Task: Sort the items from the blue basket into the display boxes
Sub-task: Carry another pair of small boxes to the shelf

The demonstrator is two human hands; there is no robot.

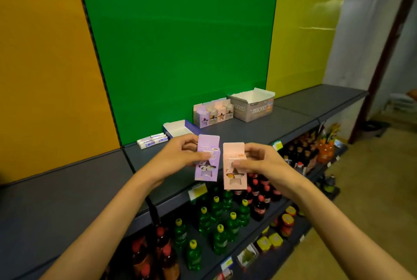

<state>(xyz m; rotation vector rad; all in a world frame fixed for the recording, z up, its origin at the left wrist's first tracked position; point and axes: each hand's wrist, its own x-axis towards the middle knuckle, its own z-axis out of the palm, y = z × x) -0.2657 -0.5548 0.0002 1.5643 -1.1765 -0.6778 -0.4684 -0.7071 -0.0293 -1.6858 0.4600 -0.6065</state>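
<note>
A purple carton (pixel 207 158) with a star-shaped window is held upright by the left hand (pixel 185 152), thumb across its front and fingers curled behind. A pink carton (pixel 234 166) of the same pattern is gripped in like manner by the right hand (pixel 259 162). The two cartons are carried side by side, just apart, above the front edge of the dark grey shelf (pixel 248 128). On that shelf, against the green panel (pixel 180 42), a small display box (pixel 213 112) filled with similar star cartons is seen. Beside it stands a grey display box (pixel 252 104), open-topped. A blue-and-white tray (pixel 178 129) and white tubes (pixel 152 141) lie further left. Green bottles (pixel 216 216) are stocked on the shelf below.
</note>
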